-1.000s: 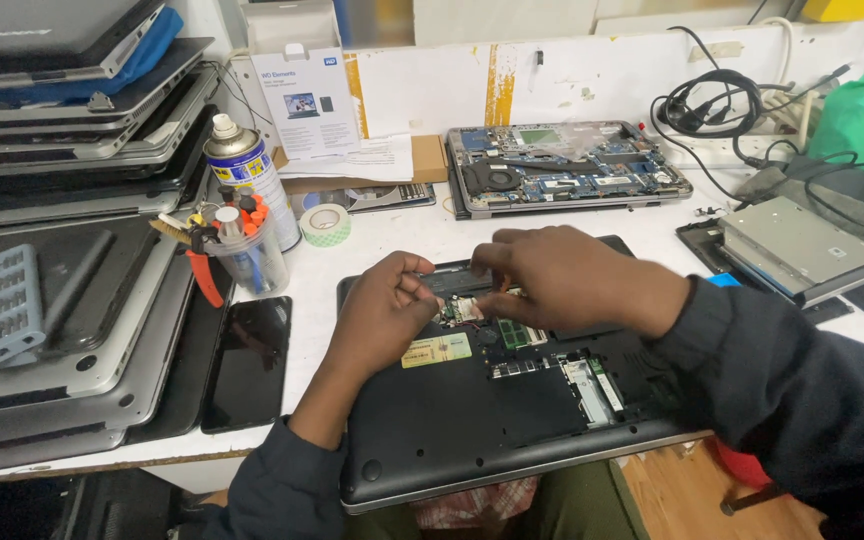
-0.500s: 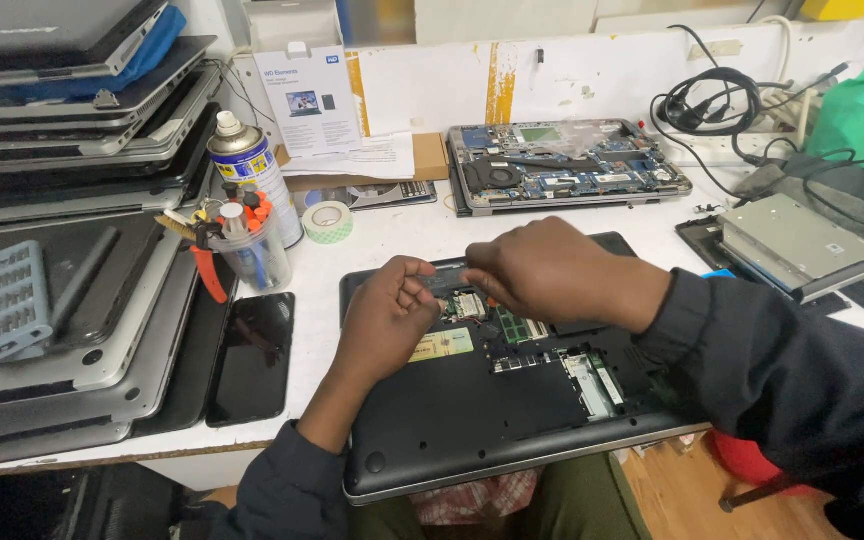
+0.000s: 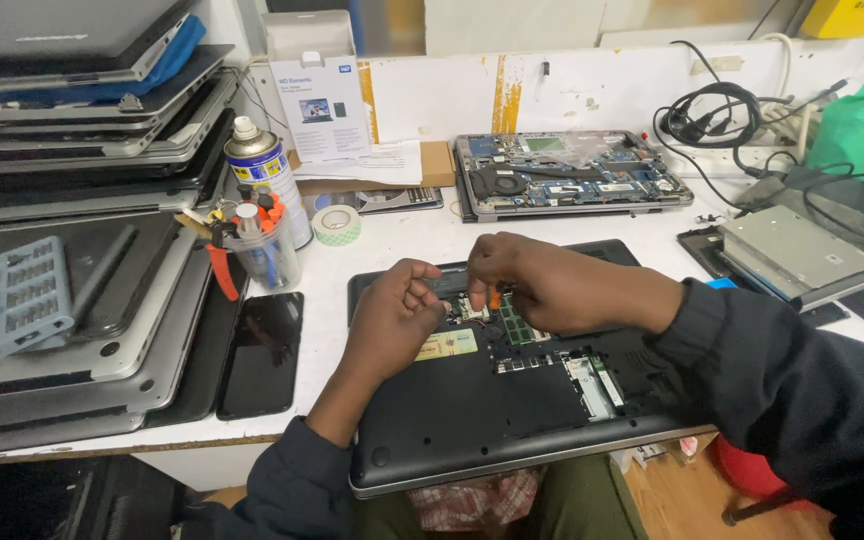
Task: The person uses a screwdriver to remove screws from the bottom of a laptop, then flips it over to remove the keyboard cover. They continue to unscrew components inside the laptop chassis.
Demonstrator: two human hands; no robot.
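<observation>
Head view, left hand: left hand (image 3: pixel 392 315) is curled over the open bay of the laptop (image 3: pixel 512 400), fingers bent inward; what they pinch, I cannot tell.
Head view, right hand: right hand (image 3: pixel 542 285) reaches across from the right, fingers closed on a small orange-handled tool (image 3: pixel 495 297).
Head view, laptop: black, upside down, cover off, green boards showing; it lies on the white surface (image 3: pixel 402 240) at the near edge.
Head view, nearby: tape roll (image 3: pixel 336 224), spray can (image 3: pixel 262 175).

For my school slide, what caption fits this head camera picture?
Two hands, left and right, work inside an open black laptop on a cluttered white bench.
</observation>
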